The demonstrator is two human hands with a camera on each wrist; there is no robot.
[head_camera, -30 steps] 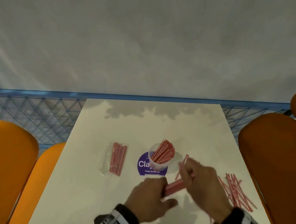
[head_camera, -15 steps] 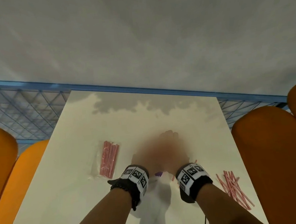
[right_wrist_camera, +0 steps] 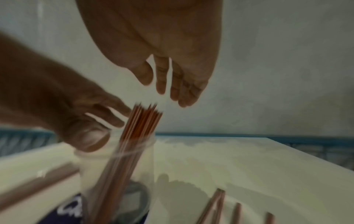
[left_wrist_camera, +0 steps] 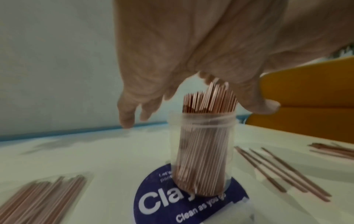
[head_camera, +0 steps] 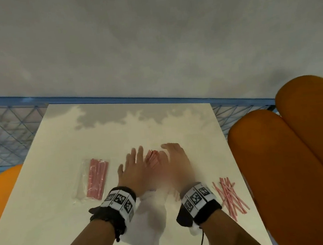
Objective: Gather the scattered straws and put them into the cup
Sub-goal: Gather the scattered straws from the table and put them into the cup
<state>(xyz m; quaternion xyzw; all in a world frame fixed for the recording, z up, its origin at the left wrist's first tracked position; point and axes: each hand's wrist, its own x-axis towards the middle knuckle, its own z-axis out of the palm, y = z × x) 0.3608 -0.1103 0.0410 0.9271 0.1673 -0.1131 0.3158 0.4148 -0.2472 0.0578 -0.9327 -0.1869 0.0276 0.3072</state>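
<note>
A clear plastic cup [left_wrist_camera: 201,145] stands on a purple round sticker [left_wrist_camera: 168,198], packed with upright pink straws [left_wrist_camera: 208,100]. In the head view only the straw tips [head_camera: 152,159] show, between my two hands. My left hand [head_camera: 134,171] hovers just left of the tips with its fingers spread and relaxed, its thumb [left_wrist_camera: 265,106] beside the straw tops. My right hand [head_camera: 177,160] is above and to the right of the cup [right_wrist_camera: 118,166], fingers straight, holding nothing. Several loose straws [head_camera: 229,197] lie scattered to the right, and a few more [left_wrist_camera: 279,169] lie near the cup.
A clear bag of pink straws [head_camera: 96,179] lies left of the cup on the cream table [head_camera: 57,223]. Orange seats [head_camera: 292,158] flank the table on both sides. A blue rail [head_camera: 134,99] runs along the table's far edge, before a grey wall.
A second ago both hands held a bundle of straws in front of the cup. They carried it forward over the cup and have let go, with fingers now spread.
</note>
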